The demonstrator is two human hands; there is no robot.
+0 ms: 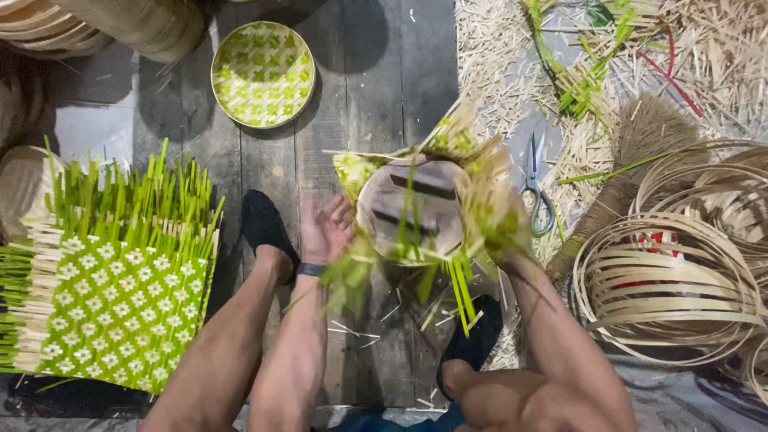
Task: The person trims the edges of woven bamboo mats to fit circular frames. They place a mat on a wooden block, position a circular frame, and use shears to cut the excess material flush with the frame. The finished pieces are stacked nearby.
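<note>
Left hand (326,230), fingers spread open, palm pressed vs. left edge of a half-woven green/straw basket (416,210) held mid-frame over a round wooden mould (412,212). Right hand (502,228) at basket's right side, mostly hidden by loose strips + blur; grip can't be told. Basket is center of frame, above dark plank floor (376,72), loose strip ends hanging down. Finished round woven tray (262,74) upper left-center. Stack of flat green-white woven mats (120,300) lower left. Scissors (534,186) just right of basket, on straw litter. Coils of bamboo rim hoops (672,280) at right edge. Feet in black shoes (264,224) below basket.
</note>
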